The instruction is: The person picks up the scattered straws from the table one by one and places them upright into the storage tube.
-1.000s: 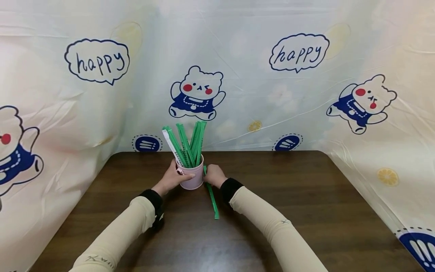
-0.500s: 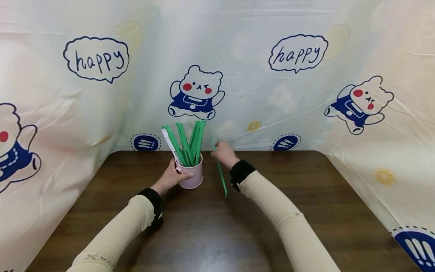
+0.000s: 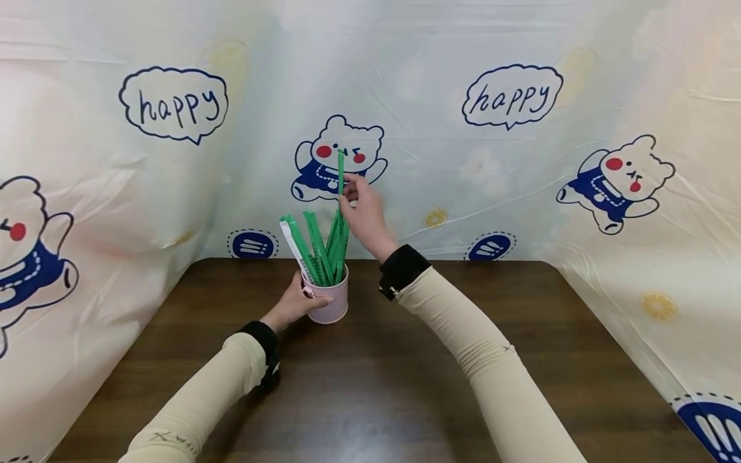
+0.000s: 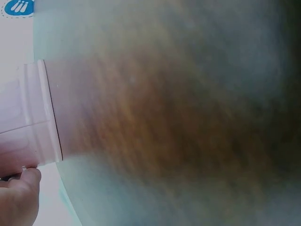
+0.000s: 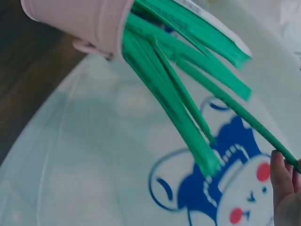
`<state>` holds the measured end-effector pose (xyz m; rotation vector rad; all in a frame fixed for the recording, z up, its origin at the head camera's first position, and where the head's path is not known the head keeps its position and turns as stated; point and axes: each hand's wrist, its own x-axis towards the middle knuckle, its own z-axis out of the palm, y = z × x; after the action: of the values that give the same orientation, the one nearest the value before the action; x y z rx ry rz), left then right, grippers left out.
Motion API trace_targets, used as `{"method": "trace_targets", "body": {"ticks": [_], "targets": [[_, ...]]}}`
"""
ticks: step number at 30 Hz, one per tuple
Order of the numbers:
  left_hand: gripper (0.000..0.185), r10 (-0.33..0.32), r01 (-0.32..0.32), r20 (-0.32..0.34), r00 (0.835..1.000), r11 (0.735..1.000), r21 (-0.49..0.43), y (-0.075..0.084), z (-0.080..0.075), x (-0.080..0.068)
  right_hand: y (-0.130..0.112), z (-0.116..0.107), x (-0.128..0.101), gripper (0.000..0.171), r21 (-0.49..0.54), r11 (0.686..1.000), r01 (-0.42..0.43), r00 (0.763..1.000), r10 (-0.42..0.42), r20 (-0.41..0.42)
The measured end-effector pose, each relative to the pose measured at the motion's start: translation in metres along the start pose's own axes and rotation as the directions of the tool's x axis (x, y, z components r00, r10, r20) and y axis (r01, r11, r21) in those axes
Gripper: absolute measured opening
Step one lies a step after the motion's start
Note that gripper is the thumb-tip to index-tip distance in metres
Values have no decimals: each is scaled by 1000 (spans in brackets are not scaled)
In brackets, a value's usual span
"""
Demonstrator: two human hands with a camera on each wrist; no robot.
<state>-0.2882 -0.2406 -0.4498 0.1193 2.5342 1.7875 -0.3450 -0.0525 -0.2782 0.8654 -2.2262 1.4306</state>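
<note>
A small pink cup [image 3: 330,302] stands on the dark wooden table [image 3: 405,386] near its back edge, holding several green strips [image 3: 315,241] and one white one. My left hand [image 3: 298,302] grips the cup's left side; its fingers [image 4: 16,200] show beside the pink cup [image 4: 28,122] in the left wrist view. My right hand [image 3: 361,209] is raised above the cup and pinches a single green strip [image 3: 341,173] upright, its lower end down among the others. The right wrist view shows that green strip [image 5: 230,108] running from the pink cup [image 5: 80,21] to my fingertips [image 5: 282,176].
A printed plastic sheet [image 3: 463,161] with bears and "happy" bubbles hangs behind the table and along both sides. My two cream sleeves [image 3: 480,373] reach over the tabletop.
My right hand picked the green strip up from the table beside the cup, lifted it and brought it over the cup, lower end in. The left hand stayed on the cup.
</note>
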Motion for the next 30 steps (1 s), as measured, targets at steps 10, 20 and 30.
{"method": "trace_targets", "body": {"ticks": [10, 20, 30], "targets": [[103, 10, -9, -23, 1000, 999, 33, 2, 5, -3, 37, 42, -30, 43, -28, 998, -62, 997, 63, 53], [103, 57, -57, -17, 998, 998, 5, 2, 2, -2, 55, 61, -51, 42, -49, 996, -72, 992, 76, 103], [103, 58, -58, -5, 998, 998, 6, 0, 3, -5, 59, 71, -65, 38, -82, 994, -75, 986, 86, 145]]}}
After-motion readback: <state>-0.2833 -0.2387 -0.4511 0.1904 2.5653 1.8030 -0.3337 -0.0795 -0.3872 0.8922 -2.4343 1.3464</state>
